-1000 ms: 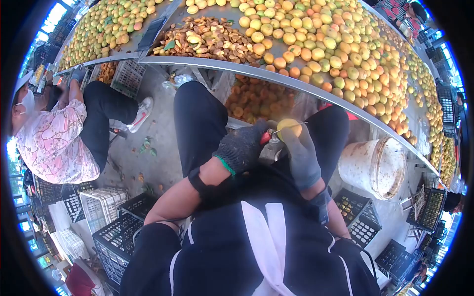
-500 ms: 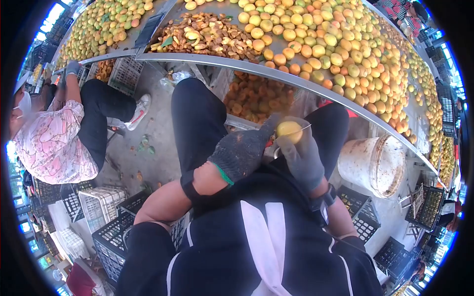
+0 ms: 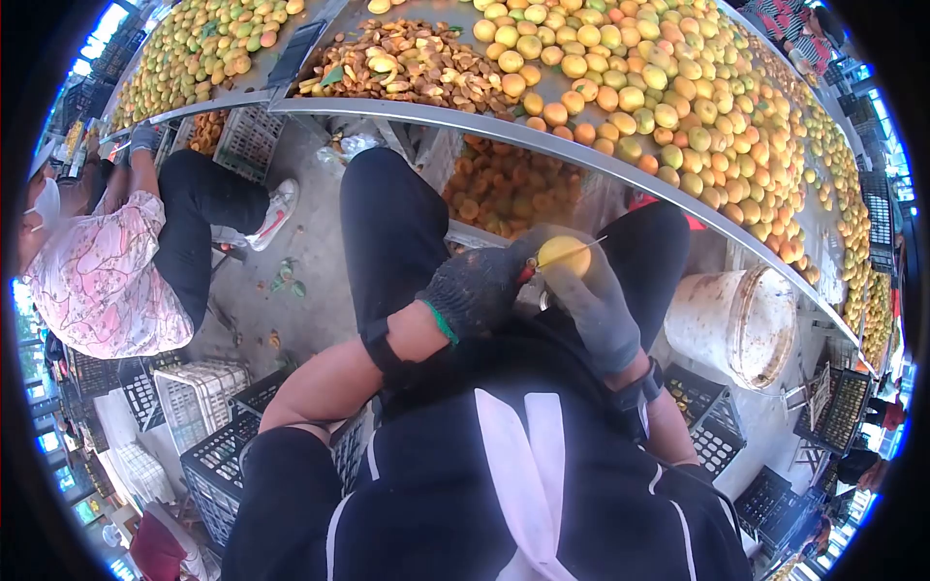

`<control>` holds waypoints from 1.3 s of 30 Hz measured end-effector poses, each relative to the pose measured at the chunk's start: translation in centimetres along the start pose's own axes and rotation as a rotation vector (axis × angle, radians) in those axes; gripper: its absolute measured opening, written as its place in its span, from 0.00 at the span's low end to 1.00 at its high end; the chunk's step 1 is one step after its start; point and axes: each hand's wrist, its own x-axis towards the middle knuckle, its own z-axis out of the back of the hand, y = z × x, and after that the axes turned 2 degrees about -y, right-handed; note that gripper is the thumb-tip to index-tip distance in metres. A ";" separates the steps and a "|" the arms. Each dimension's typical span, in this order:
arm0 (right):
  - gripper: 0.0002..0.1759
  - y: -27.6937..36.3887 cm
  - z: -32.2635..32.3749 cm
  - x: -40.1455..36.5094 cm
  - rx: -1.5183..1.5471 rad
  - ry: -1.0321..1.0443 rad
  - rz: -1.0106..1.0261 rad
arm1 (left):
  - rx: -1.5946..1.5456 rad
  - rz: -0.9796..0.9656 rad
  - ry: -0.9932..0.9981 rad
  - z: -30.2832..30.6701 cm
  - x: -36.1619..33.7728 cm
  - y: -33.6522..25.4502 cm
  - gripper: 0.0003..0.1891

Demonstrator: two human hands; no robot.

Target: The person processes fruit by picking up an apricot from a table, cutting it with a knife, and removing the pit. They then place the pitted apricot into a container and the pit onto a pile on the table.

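Note:
A yellow fruit sits between my two gloved hands, above my lap. My left hand, in a dark glove with a green cuff, is closed round a small knife with a red handle; its thin blade lies across the fruit. My right hand, in a grey glove, grips the fruit from the right side. Beyond them, below the table edge, a crate of cut orange fruit stands between my knees.
The metal table rim curves ahead, with whole fruit and a pile of pits and scraps on it. A stained white bucket stands right. A co-worker sits left. Crates flank me.
The knife blade has swung up and now points to the upper right across the fruit. The fruit and my right hand have shifted slightly.

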 end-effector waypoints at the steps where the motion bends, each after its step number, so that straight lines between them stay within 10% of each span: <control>1: 0.24 0.0 0.0 0.2 0.027 0.004 -0.040 | 0.031 0.003 0.026 0.8 0.0 -0.4 0.38; 4: 0.24 0.2 0.1 0.3 0.158 -0.043 -0.295 | 0.114 0.068 0.056 2.1 0.0 -1.7 0.39; 39: 0.25 -2.5 2.8 0.8 0.282 0.157 -0.219 | -0.276 -0.036 0.156 -0.4 1.6 1.5 0.16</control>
